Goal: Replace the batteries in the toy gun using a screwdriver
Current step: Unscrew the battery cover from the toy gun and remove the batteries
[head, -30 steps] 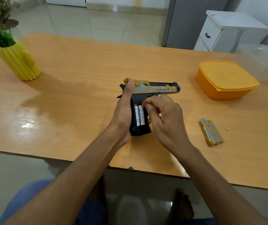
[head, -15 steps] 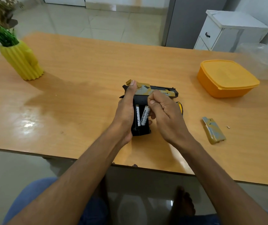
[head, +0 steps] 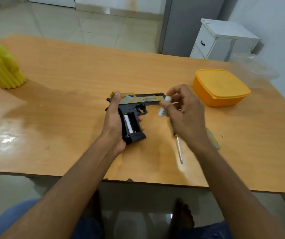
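Left grip [head: 115,121] wraps the black-and-gold plastic toy gun [head: 134,107] above the wooden desk [head: 86,80]; right grip [head: 181,109] pinches one white cylindrical battery [head: 163,109], blurred. It may slip and roll off. Another white battery [head: 128,124] could drop out if the gun tilts.

Toy gun [head: 134,107] held near table [head: 86,75] centre by left hand [head: 113,123], one battery [head: 128,124] in its grip. Right hand [head: 184,109] just right, pinching a second battery [head: 164,106]. Screwdriver [head: 179,149] beneath that hand; container [head: 221,87] far right; pot [head: 1,69] far left.
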